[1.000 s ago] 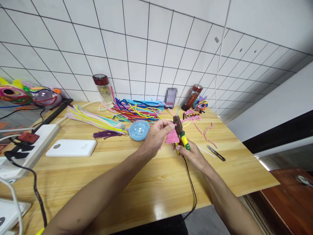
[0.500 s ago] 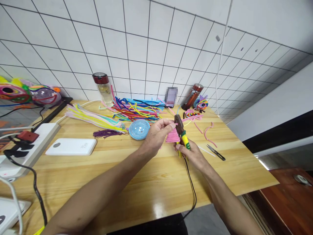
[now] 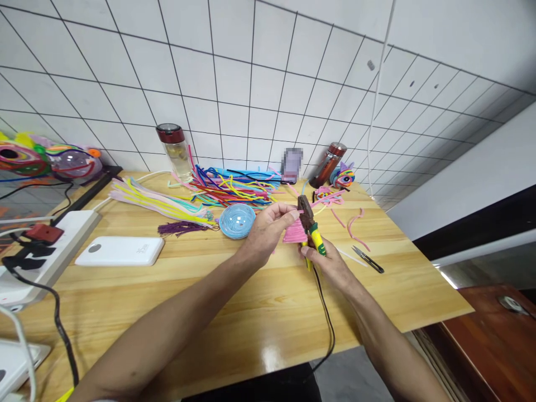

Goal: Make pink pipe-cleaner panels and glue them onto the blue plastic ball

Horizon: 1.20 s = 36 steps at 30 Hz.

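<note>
While pinching a small, ridged, tapering pink piece by its narrow upper end with the left hand, thumb and fingertips pressed together on it, grips yellow-and-green-handled pliers with a dark brown metal head in the right hand, curled closed around the handles. Holds the pink piece above the light wood-grain table, wide end down, just left of the pliers. Cannot tell for sure, at this size, about any contact between the dark jaws and the pink end.

Has a thin black cable below the right hand, trailing over the table's near edge, and a shallow, round, glossy pale blue bowl just beside the left hand. Farther back, has a loose heap of thin multicoloured strips, and left of it a pale bundle of strips streaked with yellow. Faces a white wall ruled with black lines. Near its foot, from left to right, includes a clear bottle with a dark red lid, a dark red metallic flask and a small, round, many-coloured ornament. To the right of the right hand, has black-handled snips lying flat; well to the left, a white, rounded rectangular slab.
</note>
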Each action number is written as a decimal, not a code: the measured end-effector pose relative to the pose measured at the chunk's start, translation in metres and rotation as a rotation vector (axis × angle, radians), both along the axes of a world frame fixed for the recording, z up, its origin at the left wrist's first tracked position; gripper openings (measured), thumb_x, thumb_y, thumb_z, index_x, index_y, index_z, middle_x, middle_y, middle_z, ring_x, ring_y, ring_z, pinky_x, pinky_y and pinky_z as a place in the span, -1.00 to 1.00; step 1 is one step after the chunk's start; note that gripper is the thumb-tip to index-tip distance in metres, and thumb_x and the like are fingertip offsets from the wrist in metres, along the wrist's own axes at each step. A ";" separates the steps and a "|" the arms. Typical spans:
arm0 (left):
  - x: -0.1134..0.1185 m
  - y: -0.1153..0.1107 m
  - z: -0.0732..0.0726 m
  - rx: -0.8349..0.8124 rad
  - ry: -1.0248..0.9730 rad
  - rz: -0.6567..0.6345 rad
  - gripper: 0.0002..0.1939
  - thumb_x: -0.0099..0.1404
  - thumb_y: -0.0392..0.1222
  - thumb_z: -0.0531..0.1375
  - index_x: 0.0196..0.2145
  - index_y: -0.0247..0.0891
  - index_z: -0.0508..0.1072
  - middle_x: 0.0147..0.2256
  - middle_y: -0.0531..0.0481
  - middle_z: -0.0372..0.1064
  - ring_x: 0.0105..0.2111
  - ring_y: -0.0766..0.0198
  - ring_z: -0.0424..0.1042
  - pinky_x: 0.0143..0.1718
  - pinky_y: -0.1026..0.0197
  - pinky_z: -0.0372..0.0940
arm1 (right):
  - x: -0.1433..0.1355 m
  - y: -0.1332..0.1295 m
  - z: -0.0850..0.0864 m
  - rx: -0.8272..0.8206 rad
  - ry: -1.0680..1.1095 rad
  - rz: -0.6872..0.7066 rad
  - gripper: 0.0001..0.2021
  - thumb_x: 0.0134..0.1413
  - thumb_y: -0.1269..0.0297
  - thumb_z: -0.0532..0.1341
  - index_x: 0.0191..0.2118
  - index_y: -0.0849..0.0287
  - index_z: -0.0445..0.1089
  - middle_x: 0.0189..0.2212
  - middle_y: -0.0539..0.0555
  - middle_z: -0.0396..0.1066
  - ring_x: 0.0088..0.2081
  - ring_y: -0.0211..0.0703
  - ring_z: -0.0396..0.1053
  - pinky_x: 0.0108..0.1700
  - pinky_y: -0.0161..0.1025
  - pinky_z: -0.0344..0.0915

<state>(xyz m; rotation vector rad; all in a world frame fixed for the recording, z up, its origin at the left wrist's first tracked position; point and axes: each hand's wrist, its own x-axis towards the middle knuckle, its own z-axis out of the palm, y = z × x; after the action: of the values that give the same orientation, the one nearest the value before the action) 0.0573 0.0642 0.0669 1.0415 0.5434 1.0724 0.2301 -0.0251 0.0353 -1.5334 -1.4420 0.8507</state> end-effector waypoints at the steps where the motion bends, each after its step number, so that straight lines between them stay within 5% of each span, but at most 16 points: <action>1: 0.000 0.000 -0.001 0.002 0.003 -0.002 -0.65 0.10 0.02 0.52 -0.38 -0.24 0.52 -0.39 0.06 0.46 -0.32 0.29 0.38 -0.16 0.20 0.30 | 0.000 -0.001 0.000 0.002 0.003 0.005 -0.78 0.10 0.06 0.29 -0.39 0.09 0.37 -0.44 -0.01 0.38 -0.37 -0.15 0.31 -0.27 -0.21 0.26; 6: 0.000 0.001 -0.002 0.020 0.000 -0.009 -0.64 0.10 0.05 0.53 -0.39 -0.23 0.53 -0.40 0.07 0.46 -0.35 0.31 0.35 -0.18 0.21 0.29 | -0.003 -0.002 -0.005 0.012 0.020 0.039 -0.73 0.26 -0.02 0.22 -0.31 0.05 0.27 -0.56 -0.09 0.30 -0.48 -0.18 0.25 -0.32 -0.20 0.24; 12: 0.000 -0.002 0.000 0.040 -0.014 -0.026 -0.66 0.12 0.04 0.52 -0.42 -0.22 0.53 -0.37 0.04 0.49 -0.32 0.29 0.40 -0.14 0.21 0.32 | -0.004 0.006 -0.010 0.152 -0.164 -0.143 -0.74 0.14 0.00 0.27 -0.28 0.05 0.30 -0.49 -0.07 0.30 -0.46 -0.19 0.22 -0.36 -0.22 0.18; 22: 0.001 -0.002 0.004 0.074 -0.053 -0.003 -0.65 0.09 0.04 0.53 -0.44 -0.23 0.53 -0.21 -0.05 0.54 -0.15 0.19 0.46 0.00 0.15 0.34 | -0.006 0.002 0.003 -0.035 0.110 0.048 -0.73 0.16 -0.01 0.26 -0.32 0.06 0.29 -0.63 -0.11 0.29 -0.62 -0.24 0.20 -0.50 -0.24 0.19; 29: 0.000 -0.002 0.000 0.148 -0.019 0.056 -0.76 0.17 -0.06 0.47 -0.44 -0.24 0.56 0.00 -0.12 0.53 0.04 0.11 0.48 0.16 0.10 0.29 | -0.005 -0.002 0.013 -0.064 0.112 0.054 -0.81 0.08 0.08 0.21 -0.29 0.08 0.34 -0.61 -0.10 0.28 -0.60 -0.20 0.22 -0.46 -0.21 0.25; 33: 0.002 -0.002 -0.007 0.183 0.024 0.107 -0.81 0.19 -0.10 0.44 -0.44 -0.24 0.58 0.00 -0.14 0.52 0.04 0.12 0.47 0.13 0.15 0.28 | -0.003 -0.006 0.015 0.050 -0.092 -0.100 -0.83 0.01 0.14 0.24 -0.30 0.07 0.35 -0.54 -0.07 0.31 -0.54 -0.19 0.24 -0.41 -0.22 0.25; 36: 0.004 -0.003 -0.010 0.193 0.036 0.093 -0.81 0.18 -0.08 0.43 -0.43 -0.24 0.59 0.03 -0.15 0.49 0.03 0.12 0.48 0.09 0.16 0.30 | -0.002 -0.008 0.010 -0.104 0.060 0.036 -0.80 0.07 0.10 0.19 -0.25 0.09 0.37 -0.55 -0.07 0.30 -0.60 -0.22 0.20 -0.47 -0.22 0.23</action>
<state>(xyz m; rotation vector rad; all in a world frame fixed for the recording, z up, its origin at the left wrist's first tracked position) 0.0612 0.0611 0.0566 1.2154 0.5287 1.2074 0.2285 -0.0334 0.0452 -1.5492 -1.4046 0.9980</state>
